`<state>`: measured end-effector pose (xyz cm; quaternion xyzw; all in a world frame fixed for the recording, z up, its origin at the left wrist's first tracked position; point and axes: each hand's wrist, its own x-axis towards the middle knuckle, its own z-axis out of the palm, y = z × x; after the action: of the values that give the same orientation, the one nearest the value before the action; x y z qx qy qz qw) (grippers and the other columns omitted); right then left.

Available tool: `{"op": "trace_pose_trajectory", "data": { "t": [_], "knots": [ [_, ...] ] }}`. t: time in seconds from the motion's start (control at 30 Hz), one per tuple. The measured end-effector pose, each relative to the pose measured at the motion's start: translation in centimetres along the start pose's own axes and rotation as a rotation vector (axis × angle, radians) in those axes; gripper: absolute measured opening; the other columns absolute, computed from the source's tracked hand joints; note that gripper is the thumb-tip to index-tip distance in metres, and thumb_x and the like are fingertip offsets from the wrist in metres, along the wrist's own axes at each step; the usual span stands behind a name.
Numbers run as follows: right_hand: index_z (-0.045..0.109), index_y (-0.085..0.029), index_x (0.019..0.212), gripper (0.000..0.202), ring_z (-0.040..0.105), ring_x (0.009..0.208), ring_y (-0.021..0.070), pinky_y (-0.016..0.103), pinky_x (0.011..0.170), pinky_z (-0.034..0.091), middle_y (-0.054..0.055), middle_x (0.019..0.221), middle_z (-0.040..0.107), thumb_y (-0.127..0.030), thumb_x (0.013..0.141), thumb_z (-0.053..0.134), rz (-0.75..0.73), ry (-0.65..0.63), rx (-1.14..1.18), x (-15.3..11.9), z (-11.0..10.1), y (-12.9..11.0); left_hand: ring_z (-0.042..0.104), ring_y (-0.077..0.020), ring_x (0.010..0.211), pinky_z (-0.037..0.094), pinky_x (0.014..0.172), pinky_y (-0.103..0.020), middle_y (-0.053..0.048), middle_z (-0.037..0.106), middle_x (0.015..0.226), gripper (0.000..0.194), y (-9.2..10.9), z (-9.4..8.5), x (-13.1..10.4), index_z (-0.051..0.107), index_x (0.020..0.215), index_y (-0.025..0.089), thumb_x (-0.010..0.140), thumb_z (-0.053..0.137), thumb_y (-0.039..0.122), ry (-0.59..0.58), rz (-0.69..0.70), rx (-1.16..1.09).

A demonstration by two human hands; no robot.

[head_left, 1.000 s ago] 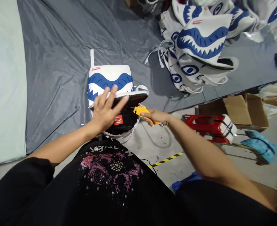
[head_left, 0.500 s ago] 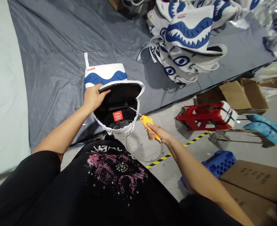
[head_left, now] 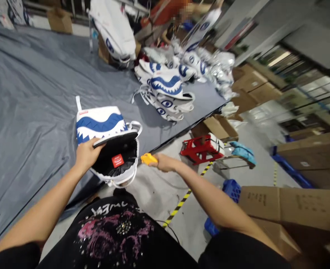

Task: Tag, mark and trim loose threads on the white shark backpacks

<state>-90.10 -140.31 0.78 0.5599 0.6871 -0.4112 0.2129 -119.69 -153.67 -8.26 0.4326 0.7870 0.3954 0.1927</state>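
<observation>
A white and blue backpack (head_left: 99,113) with a toothed pattern lies on the grey-covered table, its mouth towards me. Its black lining and a red label (head_left: 117,160) show inside. My left hand (head_left: 87,156) grips the edge of the flap between thumb and fingers, holding the mouth apart. My right hand (head_left: 165,163) is wrapped round a yellow air blow gun (head_left: 148,159) just right of the opening. The gun's thin nozzle points into the bag, though its tip is hard to make out.
More backpacks (head_left: 166,86) are piled further along the grey table cover (head_left: 50,78). A red stool (head_left: 200,149) stands on the floor to the right. Cardboard boxes (head_left: 260,201) and a blue crate (head_left: 232,189) are nearer. A person in orange (head_left: 165,13) is at the back.
The view has tilted up and shows more of the room. The flap hangs lower over the mouth, still in my left hand. My right hand has turned the blow gun flatter.
</observation>
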Motion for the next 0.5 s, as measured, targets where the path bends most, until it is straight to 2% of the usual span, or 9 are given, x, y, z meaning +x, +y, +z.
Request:
{"op": "trace_pose_trajectory", "data": {
  "t": [0.1, 0.23, 0.3, 0.37, 0.4, 0.43, 0.5],
  "knots": [
    [0.058, -0.019, 0.089, 0.023, 0.044, 0.033, 0.0100, 0.019, 0.036, 0.034, -0.009, 0.042, 0.047, -0.032, 0.079, 0.074, -0.021, -0.016, 0.119, 1.1, -0.2, 3.3, 0.068, -0.0262, 0.110, 0.051, 0.093, -0.035, -0.005, 0.072, 0.120, 0.042, -0.7, 1.9, -2.4, 0.070, 0.121, 0.027, 0.086, 0.053, 0.043, -0.093, -0.033, -0.043],
    [0.050, -0.020, 0.100, 0.031, 0.060, 0.044, 0.0168, 0.021, 0.042, 0.043, -0.002, 0.052, 0.063, -0.044, 0.085, 0.062, -0.065, -0.017, 0.367, 2.8, -1.5, 9.7, 0.052, -0.0283, 0.134, 0.036, 0.117, -0.045, -0.005, 0.057, 0.142, 0.054, -1.8, 4.7, -6.9, 0.063, 0.132, 0.028, 0.079, 0.063, 0.037, -0.413, 0.125, -0.044],
    [0.048, -0.021, 0.102, 0.036, 0.066, 0.052, 0.0180, 0.023, 0.046, 0.048, 0.001, 0.061, 0.068, -0.049, 0.084, 0.060, -0.083, 0.009, 0.501, 4.1, -1.9, 13.3, 0.045, -0.0318, 0.140, 0.028, 0.121, -0.051, -0.005, 0.051, 0.146, 0.061, -2.0, 5.2, -8.8, 0.063, 0.132, 0.030, 0.073, 0.072, 0.040, -0.550, 0.065, -0.057],
    [0.048, -0.020, 0.101, 0.039, 0.068, 0.057, 0.0180, 0.024, 0.051, 0.050, 0.002, 0.067, 0.070, -0.051, 0.081, 0.063, -0.088, 0.040, 0.623, 6.1, -1.9, 16.4, 0.045, -0.0341, 0.140, 0.028, 0.121, -0.054, -0.007, 0.052, 0.146, 0.065, -1.8, 4.8, -9.5, 0.063, 0.132, 0.030, 0.071, 0.077, 0.048, -0.662, -0.103, -0.200],
    [0.049, -0.020, 0.100, 0.040, 0.069, 0.059, 0.0180, 0.025, 0.053, 0.052, 0.003, 0.071, 0.071, -0.050, 0.080, 0.065, -0.089, 0.050, 0.679, 7.3, -1.8, 17.5, 0.047, -0.0348, 0.138, 0.030, 0.120, -0.054, -0.008, 0.055, 0.144, 0.066, -1.7, 4.3, -9.3, 0.064, 0.131, 0.027, 0.071, 0.076, 0.053, -0.652, -0.214, -0.306],
    [0.050, -0.020, 0.100, 0.041, 0.070, 0.063, 0.0180, 0.026, 0.056, 0.053, 0.005, 0.075, 0.072, -0.050, 0.078, 0.066, -0.093, 0.055, 0.732, 8.6, -1.5, 18.3, 0.049, -0.0347, 0.136, 0.031, 0.119, -0.052, -0.010, 0.057, 0.142, 0.068, -1.6, 3.8, -8.9, 0.065, 0.130, 0.024, 0.071, 0.076, 0.057, -0.563, -0.342, -0.416],
    [0.052, -0.019, 0.100, 0.042, 0.072, 0.072, 0.0181, 0.026, 0.062, 0.054, 0.008, 0.086, 0.073, -0.050, 0.076, 0.068, -0.106, 0.045, 0.823, 11.6, -0.8, 18.8, 0.044, -0.0340, 0.140, 0.029, 0.121, -0.047, -0.013, 0.058, 0.141, 0.072, -1.8, 2.9, -7.6, 0.062, 0.129, 0.018, 0.071, 0.076, 0.058, -0.208, -0.611, -0.566]
  ]
}}
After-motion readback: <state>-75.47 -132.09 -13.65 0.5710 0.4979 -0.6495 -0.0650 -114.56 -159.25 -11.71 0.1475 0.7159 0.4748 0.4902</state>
